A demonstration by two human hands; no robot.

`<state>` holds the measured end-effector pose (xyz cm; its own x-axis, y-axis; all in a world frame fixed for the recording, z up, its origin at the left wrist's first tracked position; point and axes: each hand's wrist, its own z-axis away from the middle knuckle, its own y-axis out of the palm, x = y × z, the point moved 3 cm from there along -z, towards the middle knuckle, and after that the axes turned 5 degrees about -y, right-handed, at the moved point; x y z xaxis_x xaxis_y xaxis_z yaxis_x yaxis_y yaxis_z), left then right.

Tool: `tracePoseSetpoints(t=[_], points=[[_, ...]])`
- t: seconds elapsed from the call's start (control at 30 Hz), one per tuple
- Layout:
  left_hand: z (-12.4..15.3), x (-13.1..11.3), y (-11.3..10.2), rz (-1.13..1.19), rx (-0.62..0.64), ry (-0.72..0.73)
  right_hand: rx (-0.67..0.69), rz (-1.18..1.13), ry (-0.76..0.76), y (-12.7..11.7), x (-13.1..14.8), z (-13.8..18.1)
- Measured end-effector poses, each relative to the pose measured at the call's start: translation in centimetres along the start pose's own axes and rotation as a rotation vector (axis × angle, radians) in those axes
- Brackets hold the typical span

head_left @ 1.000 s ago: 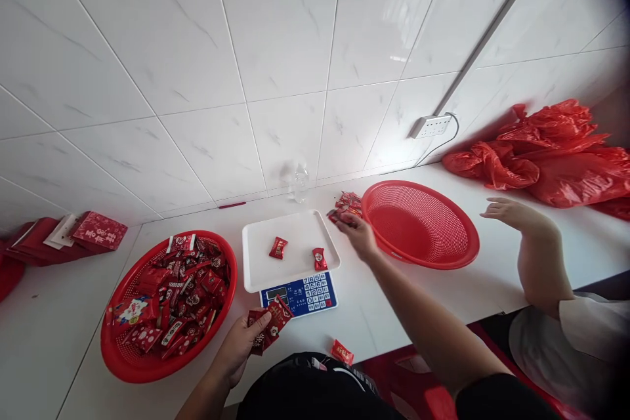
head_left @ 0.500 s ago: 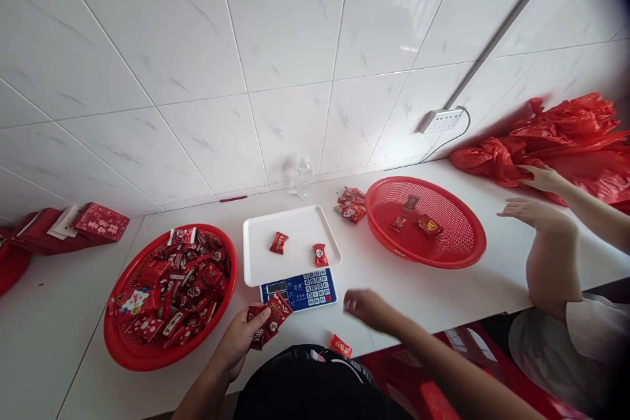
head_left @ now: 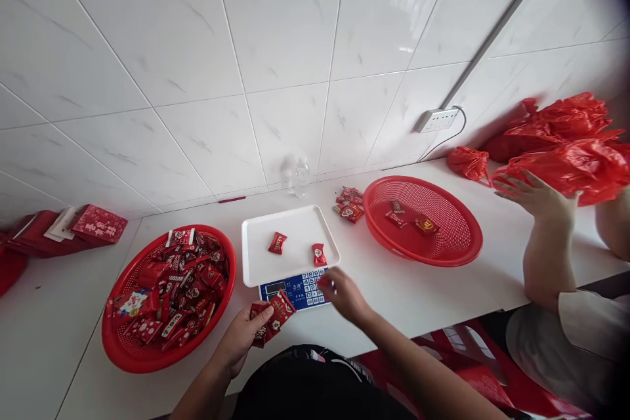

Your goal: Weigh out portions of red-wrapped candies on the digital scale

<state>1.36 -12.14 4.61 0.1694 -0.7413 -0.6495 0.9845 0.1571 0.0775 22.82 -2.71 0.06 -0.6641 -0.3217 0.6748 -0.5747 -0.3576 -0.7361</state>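
Observation:
My left hand (head_left: 242, 335) is closed around red candy packets (head_left: 280, 310), held in front of the scale at its lower left. My right hand (head_left: 347, 295) is pinched over the right side of the scale's blue keypad (head_left: 289, 298), with a small red-wrapped candy (head_left: 325, 283) partly hidden in its fingertips. Above the keypad is the scale's white tray (head_left: 256, 269), with one red candy (head_left: 277, 243) left of its middle and another red candy (head_left: 319, 254) near its right edge.
A red basket (head_left: 109, 335) heaped with candies stands left, another red basket (head_left: 467, 246) with a few candies right. Loose candies (head_left: 350, 203) lie between tray and right basket. A co-worker's hand (head_left: 536, 197) touches red plastic bags (head_left: 566, 164). A clear bottle (head_left: 301, 178) stands by the wall.
My right hand has moved left and up to the keypad. The red packet near the table's front edge is gone from there. The co-worker's hands have moved, and a red bag has shifted forward.

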Motion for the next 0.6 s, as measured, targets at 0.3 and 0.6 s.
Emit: tracePoseSetpoints(t=[0.3,0.6], points=[[-0.4,0.8,-1.1,0.059,0.018,0.022,0.033,0.189,0.204,0.5,2.1,-9.9],[-1.0,2.4,-2.8,0.054,-0.097,0.017,0.081,0.347,-0.100,5.2,5.6,-13.5]])
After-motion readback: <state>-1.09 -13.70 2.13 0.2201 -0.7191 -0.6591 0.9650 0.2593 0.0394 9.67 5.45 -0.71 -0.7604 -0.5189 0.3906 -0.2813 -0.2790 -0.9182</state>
